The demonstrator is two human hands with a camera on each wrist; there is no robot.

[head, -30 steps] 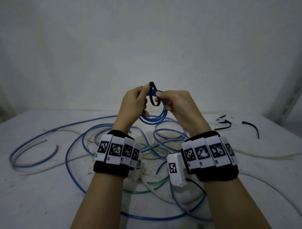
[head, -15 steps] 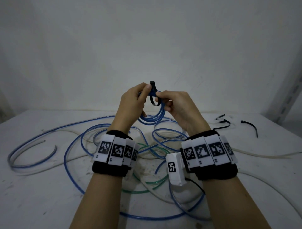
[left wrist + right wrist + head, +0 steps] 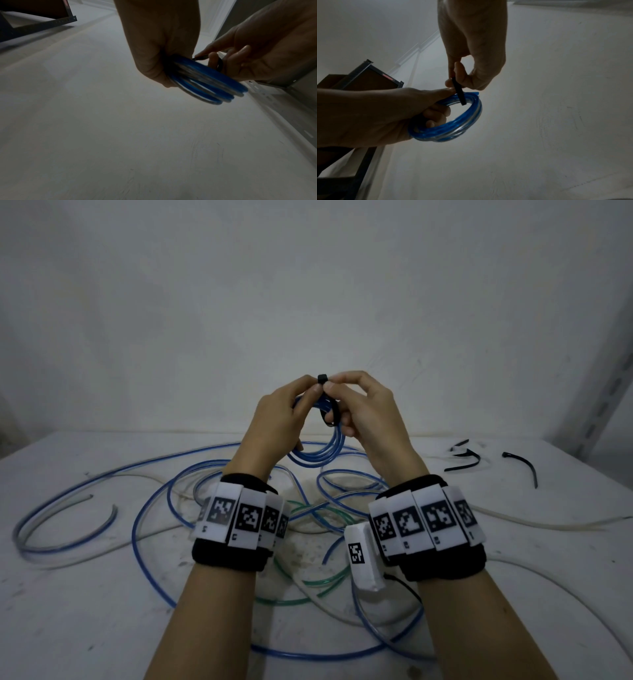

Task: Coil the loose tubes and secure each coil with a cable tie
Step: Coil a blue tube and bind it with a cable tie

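A small coil of blue tube is held up in the air above the surface, between both hands, with a black cable tie looped around its top strands. The tie's square head sticks up just above the fingertips. The left hand has its fingers curled round the coil's upper left side, thumb pressed on top of the strands. The right hand pinches the cable tie between thumb and forefinger, its other fingers loosely curled beside the loop. Below, loose blue tubes, a green tube and clear tubes lie tangled on the white surface. Spare black cable ties lie well apart at the far right. Both wrists wear black bands with printed markers.
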